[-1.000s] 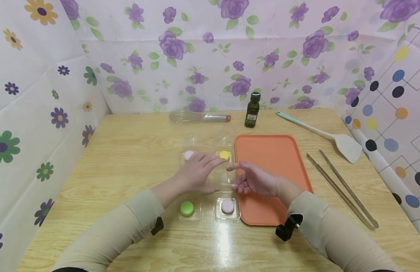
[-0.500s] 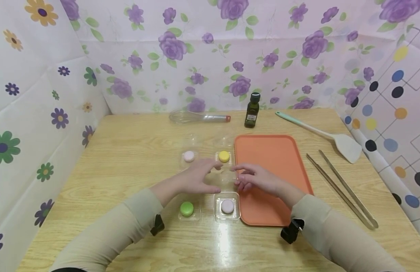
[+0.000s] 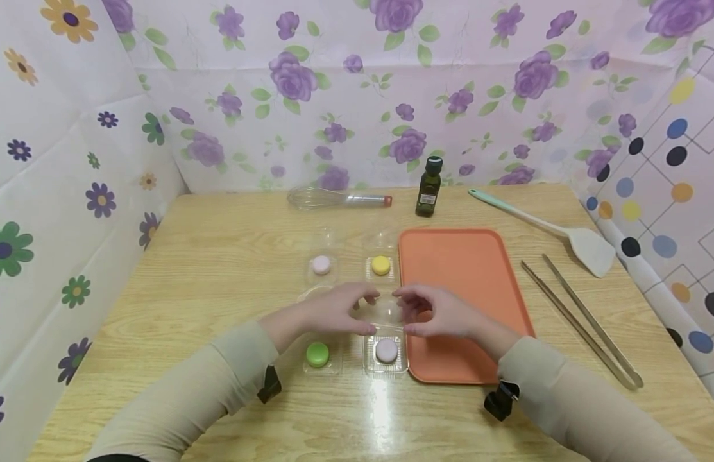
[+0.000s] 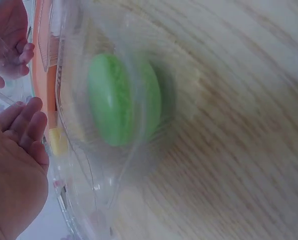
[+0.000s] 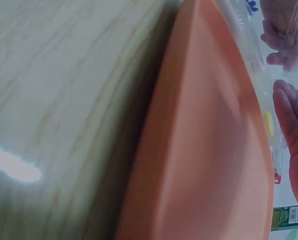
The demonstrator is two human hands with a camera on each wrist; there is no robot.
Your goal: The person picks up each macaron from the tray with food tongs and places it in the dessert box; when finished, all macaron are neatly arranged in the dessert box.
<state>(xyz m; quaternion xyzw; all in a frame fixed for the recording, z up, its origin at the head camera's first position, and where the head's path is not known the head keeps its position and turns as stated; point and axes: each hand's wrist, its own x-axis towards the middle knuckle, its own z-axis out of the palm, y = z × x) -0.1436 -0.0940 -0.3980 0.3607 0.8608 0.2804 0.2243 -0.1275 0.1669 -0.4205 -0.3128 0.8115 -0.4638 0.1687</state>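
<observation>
A clear plastic box [image 3: 369,364] at the front holds a lilac macaron [image 3: 387,350]; its clear lid [image 3: 389,312] stands raised behind it. My left hand [image 3: 336,310] is at the lid's left side, thumb and fingers apart and bent. Facing it, my right hand [image 3: 443,312] is over the tray's left edge, fingers bent at the lid's right side. In the left wrist view, a green macaron [image 4: 109,100] lies in another clear box below my left hand. Behind are a pink macaron [image 3: 321,264] and a yellow macaron [image 3: 381,265], each in an open clear box.
An orange tray [image 3: 466,256] lies right beside the boxes. At the back are a whisk [image 3: 339,199] and a dark green bottle [image 3: 428,187]. A white spatula [image 3: 590,249] and metal tongs [image 3: 587,321] lie on the right. Patterned cloth walls [image 3: 357,96] enclose the table.
Both hands have drawn nearer to me, from the yellow macaron's box to either side of the lilac macaron's lid. My right hand's fingers have bent inward. The macarons stay in place.
</observation>
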